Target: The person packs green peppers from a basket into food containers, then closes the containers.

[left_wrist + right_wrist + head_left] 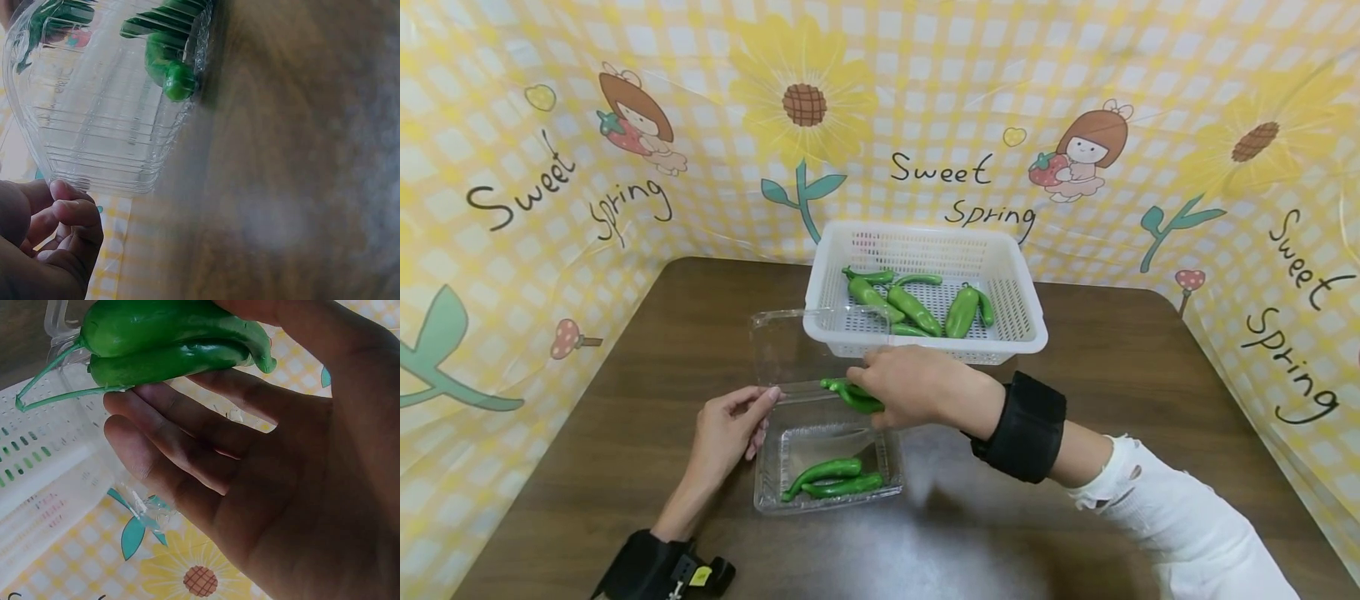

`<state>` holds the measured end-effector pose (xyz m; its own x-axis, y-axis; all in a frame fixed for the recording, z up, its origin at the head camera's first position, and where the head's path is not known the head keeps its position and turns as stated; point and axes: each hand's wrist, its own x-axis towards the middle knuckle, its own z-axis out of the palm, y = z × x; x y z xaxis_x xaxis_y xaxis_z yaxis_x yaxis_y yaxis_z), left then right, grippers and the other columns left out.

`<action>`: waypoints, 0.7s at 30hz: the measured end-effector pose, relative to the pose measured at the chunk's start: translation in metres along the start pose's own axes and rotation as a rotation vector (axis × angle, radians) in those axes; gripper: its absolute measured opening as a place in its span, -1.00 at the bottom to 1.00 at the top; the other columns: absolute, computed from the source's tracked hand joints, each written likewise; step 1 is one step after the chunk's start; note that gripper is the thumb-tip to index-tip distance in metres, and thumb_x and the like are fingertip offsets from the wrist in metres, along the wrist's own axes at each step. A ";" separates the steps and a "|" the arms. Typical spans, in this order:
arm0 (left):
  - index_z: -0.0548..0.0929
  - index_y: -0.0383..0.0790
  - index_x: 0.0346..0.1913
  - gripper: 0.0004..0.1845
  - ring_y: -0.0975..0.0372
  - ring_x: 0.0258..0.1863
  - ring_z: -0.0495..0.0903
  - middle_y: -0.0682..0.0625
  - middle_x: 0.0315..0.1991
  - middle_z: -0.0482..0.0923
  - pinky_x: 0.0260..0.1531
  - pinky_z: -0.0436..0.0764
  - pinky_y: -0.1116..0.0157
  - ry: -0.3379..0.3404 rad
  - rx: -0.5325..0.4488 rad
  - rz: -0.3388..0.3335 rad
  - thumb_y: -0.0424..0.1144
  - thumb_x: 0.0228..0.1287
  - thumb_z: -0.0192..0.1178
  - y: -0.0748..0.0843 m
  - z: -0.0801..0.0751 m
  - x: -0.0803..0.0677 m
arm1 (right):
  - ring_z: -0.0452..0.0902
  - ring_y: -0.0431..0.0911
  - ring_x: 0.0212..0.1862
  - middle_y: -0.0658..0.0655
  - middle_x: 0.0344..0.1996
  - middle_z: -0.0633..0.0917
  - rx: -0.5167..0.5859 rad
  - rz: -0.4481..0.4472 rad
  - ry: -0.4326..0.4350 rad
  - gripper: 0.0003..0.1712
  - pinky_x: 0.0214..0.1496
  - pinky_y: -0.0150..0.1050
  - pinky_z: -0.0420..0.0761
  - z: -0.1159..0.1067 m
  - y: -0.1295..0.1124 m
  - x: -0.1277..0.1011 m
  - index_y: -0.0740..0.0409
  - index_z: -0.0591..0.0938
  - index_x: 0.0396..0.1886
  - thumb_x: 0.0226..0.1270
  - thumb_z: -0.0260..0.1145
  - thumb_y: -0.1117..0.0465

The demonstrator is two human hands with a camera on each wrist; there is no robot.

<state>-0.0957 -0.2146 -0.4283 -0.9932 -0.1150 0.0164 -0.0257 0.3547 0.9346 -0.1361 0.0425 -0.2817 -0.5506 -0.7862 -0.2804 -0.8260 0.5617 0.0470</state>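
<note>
The head view looks down and forward over the table (625, 433) from the near side, while each wrist view sits very close, looking up past its palm, all three sharing the clear clamshell box (827, 467) (106, 125) (62, 337).

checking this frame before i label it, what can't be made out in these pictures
- Head view: the right hand covers most of the green peppers in its grip; their count is unclear there.
- Left wrist view: the table is blurred, and the clear plastic container runs off the top edge.
- Left wrist view: whether the left hand touches the container is unclear.
- Right wrist view: the white basket is cut by the left edge.
</note>
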 end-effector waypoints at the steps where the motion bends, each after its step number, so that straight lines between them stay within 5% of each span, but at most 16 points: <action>1: 0.74 -0.19 -0.17 -0.62 0.21 -0.82 0.43 -0.07 -0.62 0.49 -0.83 0.51 0.26 0.001 0.000 0.000 0.08 0.37 0.22 0.000 0.000 0.000 | 0.53 -0.13 -0.13 0.01 -0.19 0.61 -0.005 -0.004 0.001 -0.51 -0.04 -0.21 0.59 0.000 -0.001 0.000 0.01 0.55 0.11 0.27 0.42 -0.04; 21: 0.74 -0.19 -0.16 -0.60 0.19 -0.82 0.45 -0.08 -0.63 0.51 -0.82 0.51 0.27 0.000 0.015 0.004 0.10 0.37 0.21 0.001 0.000 0.000 | 0.56 -0.13 0.10 0.02 0.05 0.64 -0.047 -0.042 -0.105 -0.38 0.08 -0.26 0.60 0.013 -0.026 0.018 -0.01 0.47 0.34 0.35 0.35 -0.09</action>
<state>-0.0961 -0.2141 -0.4279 -0.9933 -0.1138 0.0198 -0.0237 0.3691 0.9291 -0.1230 0.0168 -0.3004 -0.5016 -0.7762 -0.3818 -0.8542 0.5142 0.0769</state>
